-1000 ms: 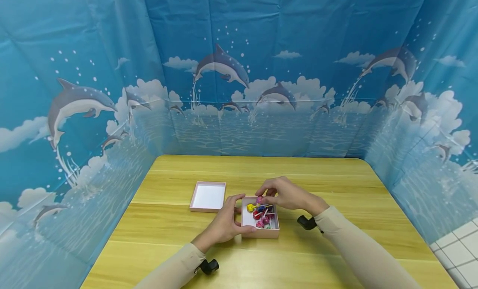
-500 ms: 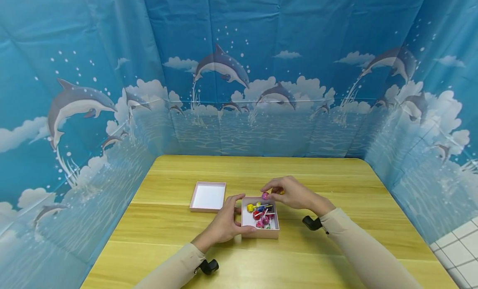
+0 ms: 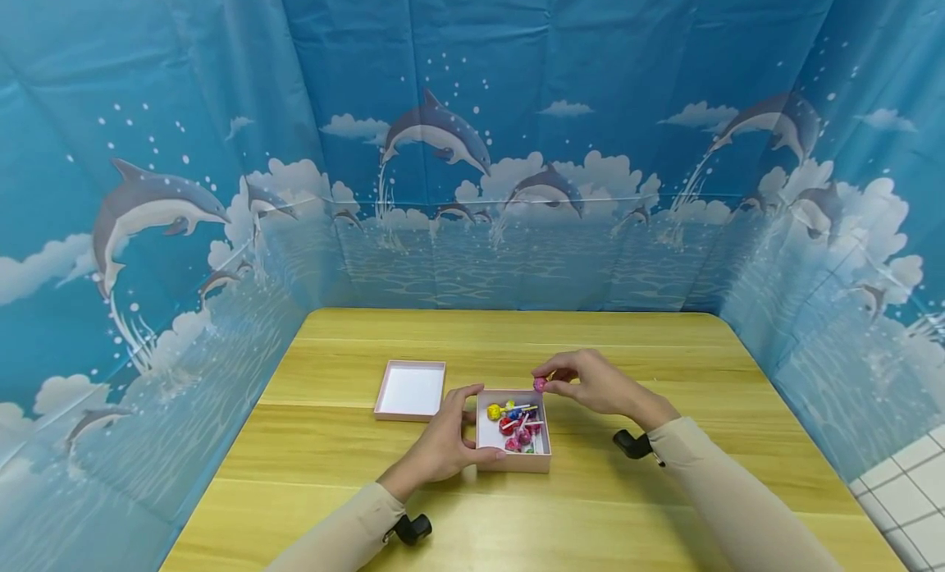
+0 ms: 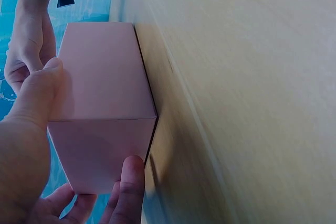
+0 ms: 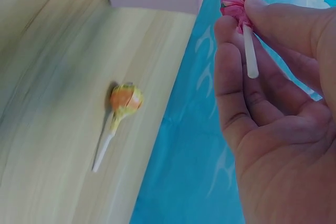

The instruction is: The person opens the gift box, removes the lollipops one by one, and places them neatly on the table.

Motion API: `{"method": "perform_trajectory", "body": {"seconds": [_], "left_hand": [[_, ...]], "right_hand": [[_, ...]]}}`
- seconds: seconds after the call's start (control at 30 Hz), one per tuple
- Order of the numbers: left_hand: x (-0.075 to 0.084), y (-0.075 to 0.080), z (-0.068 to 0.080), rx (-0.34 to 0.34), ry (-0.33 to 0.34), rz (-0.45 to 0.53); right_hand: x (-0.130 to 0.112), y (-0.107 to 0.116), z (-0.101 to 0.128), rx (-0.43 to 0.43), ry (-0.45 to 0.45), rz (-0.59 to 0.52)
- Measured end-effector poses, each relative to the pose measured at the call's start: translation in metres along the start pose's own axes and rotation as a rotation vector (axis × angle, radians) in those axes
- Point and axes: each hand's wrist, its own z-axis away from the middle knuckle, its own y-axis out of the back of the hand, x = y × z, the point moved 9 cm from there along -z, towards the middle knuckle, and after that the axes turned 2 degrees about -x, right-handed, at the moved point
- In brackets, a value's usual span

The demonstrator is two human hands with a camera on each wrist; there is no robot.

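Right hand pinches pink lollipop, stick toward palm, just beyond box far rim; left hand grips box.

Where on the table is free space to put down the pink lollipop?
Bare wood lies between the right hand and the table far edge, and along the near edge. It is crowded around the box, the lid and the orange lollipop.
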Motion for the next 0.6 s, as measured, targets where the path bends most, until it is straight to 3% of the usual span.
{"method": "perform_trajectory", "body": {"seconds": [0.6], "left_hand": [[0.002, 0.000, 0.001, 0.009, -0.001, -0.009]], "right_hand": [[0.032, 0.004, 0.017, 0.028, -0.082, -0.043]]}}
